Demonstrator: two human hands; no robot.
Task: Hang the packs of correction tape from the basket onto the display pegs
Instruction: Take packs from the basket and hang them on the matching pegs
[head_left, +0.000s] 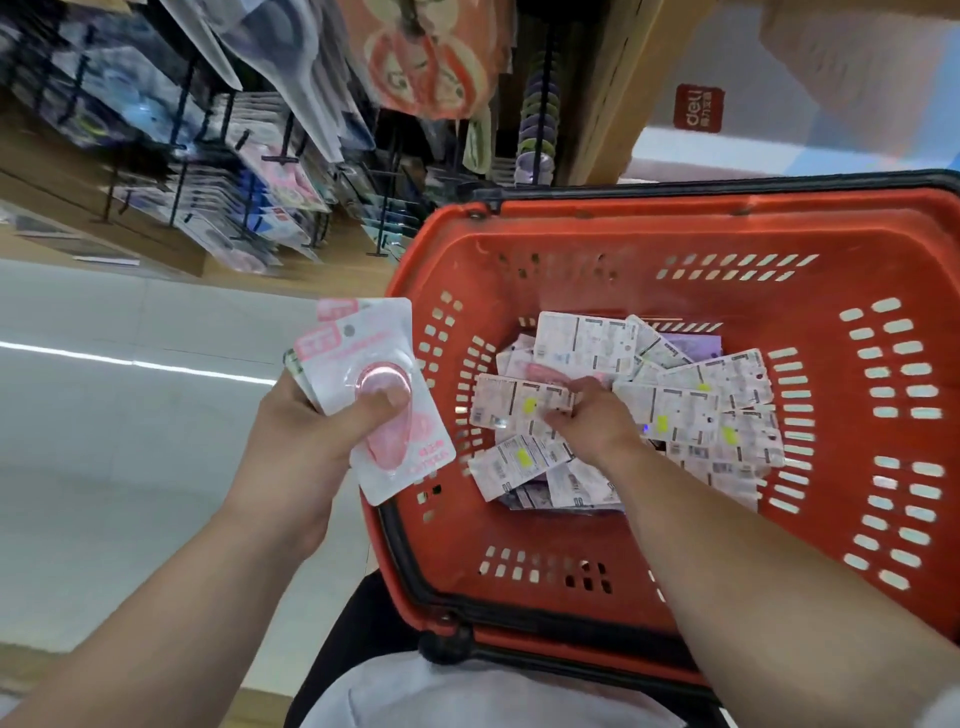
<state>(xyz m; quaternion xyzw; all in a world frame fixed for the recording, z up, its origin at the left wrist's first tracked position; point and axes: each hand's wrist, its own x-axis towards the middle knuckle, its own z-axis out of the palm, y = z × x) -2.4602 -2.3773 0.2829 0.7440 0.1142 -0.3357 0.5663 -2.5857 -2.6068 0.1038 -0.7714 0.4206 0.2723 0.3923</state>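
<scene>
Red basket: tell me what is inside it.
A loose pile of correction tape packs, mostly back side up, some purple ones underneath. The right hand reaches in, pinching one pack. The pile hides the floor of the basket. The left hand holds pink packs outside.

Red slotted basket (675, 249) with black rim; pink-and-white packs (374, 364); white backs dotted yellow.

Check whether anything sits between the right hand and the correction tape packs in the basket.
Nothing visible does. The right hand is inside the red basket, its fingers curled on a face-down pack on top of the loose pile. The left hand grips a stack of pink packs outside the basket's rim.
</scene>
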